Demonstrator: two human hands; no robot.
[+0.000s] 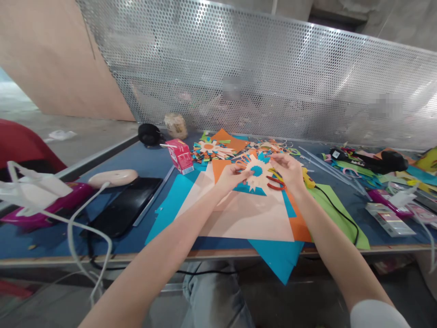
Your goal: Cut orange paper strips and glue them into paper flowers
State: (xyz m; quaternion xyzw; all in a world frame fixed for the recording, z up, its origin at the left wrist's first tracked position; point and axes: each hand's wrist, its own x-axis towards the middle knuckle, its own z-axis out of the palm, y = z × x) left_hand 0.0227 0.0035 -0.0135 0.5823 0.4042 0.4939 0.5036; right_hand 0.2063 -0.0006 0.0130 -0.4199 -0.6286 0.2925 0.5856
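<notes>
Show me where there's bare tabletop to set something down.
Bare tabletop shows between the black ball, pink carton and black device; a narrow gap separates green sheet from white box. Crowded: the scrap pile beyond left hand and right hand.

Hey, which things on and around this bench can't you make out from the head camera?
All in the head view:
Part of the paper cutout: covered by the left hand.
Full shape of the yellow tool: partly hidden by the right hand and wrist.
Lettering on the pink carton: too small and blurred.
Details behind the metal panel: obscured by its perforated surface.
Whole red object: cut off by the left edge.
</notes>
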